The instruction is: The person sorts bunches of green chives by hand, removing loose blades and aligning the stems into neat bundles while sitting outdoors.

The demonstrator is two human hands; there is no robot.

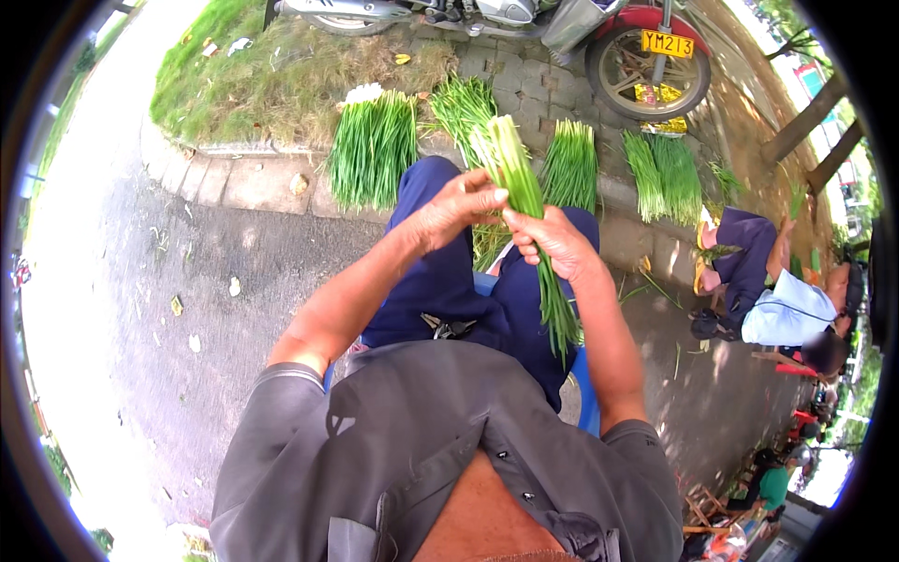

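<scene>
I sit with a bunch of garlic chives (pixel 521 173) held up over my knees, its pale stem ends pointing up and away, its dark green leaf tips hanging toward my lap. My right hand (pixel 554 242) is wrapped round the middle of the bunch. At the bunch's left side, the thumb and fingers of my left hand (pixel 459 208) are pinched against the stems. Just beyond my knees lie a tied-looking broad bundle of chives (pixel 375 150), a looser heap of chives (pixel 464 108) and another bundle (pixel 569 164).
Further right lie more green bundles (pixel 665 178) on the kerb. A motorcycle with a red front fender (pixel 646 23) stands beyond on paving. At right another person (pixel 787 304) in a light blue top sits by the kerb. Grass (pixel 253 75) borders the road (pixel 215 356).
</scene>
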